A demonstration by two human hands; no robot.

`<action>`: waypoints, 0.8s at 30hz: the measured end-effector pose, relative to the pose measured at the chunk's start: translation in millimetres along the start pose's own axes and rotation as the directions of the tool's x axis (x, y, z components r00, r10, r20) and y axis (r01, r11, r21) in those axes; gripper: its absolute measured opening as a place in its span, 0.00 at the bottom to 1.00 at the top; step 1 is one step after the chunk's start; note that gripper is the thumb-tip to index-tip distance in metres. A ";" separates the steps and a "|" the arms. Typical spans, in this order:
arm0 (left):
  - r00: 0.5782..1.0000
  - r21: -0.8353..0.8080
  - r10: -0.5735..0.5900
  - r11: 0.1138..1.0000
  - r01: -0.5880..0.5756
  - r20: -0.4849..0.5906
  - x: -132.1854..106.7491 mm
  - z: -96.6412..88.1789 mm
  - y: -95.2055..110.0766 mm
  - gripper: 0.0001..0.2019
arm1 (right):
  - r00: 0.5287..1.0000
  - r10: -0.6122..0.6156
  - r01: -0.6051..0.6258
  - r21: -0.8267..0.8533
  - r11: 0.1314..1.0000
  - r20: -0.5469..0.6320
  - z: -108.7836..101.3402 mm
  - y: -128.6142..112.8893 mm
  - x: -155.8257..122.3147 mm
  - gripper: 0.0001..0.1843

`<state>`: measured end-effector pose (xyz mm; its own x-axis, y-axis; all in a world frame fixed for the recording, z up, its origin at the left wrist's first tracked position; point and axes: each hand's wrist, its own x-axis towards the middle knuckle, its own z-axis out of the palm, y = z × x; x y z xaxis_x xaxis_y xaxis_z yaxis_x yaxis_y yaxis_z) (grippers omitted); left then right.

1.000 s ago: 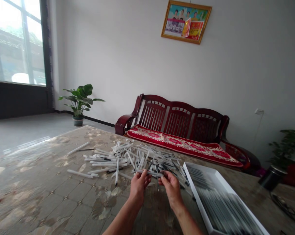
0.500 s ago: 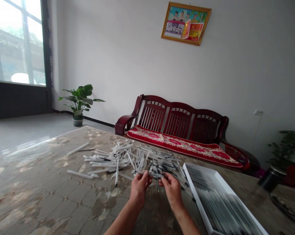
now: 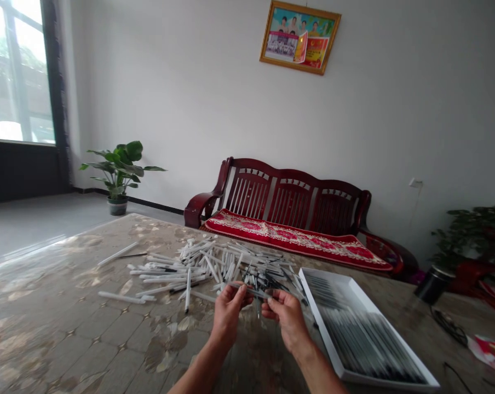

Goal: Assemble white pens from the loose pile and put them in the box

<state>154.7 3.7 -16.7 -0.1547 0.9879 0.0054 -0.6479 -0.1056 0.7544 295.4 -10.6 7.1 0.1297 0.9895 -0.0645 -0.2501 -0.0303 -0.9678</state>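
My left hand [image 3: 226, 312] and my right hand [image 3: 286, 317] are raised together over the patterned table [image 3: 67, 306]. Both pinch the ends of one thin white pen [image 3: 251, 290] held level between them. Just beyond my fingers lies a loose heap of white pen barrels and dark refills [image 3: 206, 265]. To the right of my right hand stands a white tray [image 3: 333, 350] filled with rows of dark pens.
A red wooden bench [image 3: 288, 219] with a red cushion stands behind the table. A potted plant [image 3: 118, 175] is on the floor at left. At the table's right end are a black cup [image 3: 432, 284], a dark cable [image 3: 448, 328] and a red paper [image 3: 491, 350].
The view has swung a little to the right. My hands keep the same pen between them and have drawn slightly closer together.
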 end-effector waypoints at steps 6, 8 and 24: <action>0.997 0.033 -0.047 0.998 0.045 0.060 -7.4 4.7 0.6 0.20 | 0.999 0.007 -0.006 -0.006 1.000 0.050 -10.9 -10.9 -19.6 0.22; 0.992 -0.016 -0.109 0.994 0.111 0.068 -7.9 4.5 0.6 0.19 | 0.996 -0.012 0.016 -0.049 0.999 0.086 -14.8 -14.7 -24.3 0.23; 0.940 -0.009 -0.325 0.945 0.328 0.103 -38.7 32.0 -5.5 0.12 | 0.976 -0.172 0.193 0.166 0.967 -0.135 -19.7 -13.4 -46.0 0.28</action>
<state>188.1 -30.4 0.0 0.1422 0.9747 -0.1727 -0.6696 0.2232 0.7084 311.6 -58.5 18.2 0.2989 0.9517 0.0703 -0.3762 0.1852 -0.9078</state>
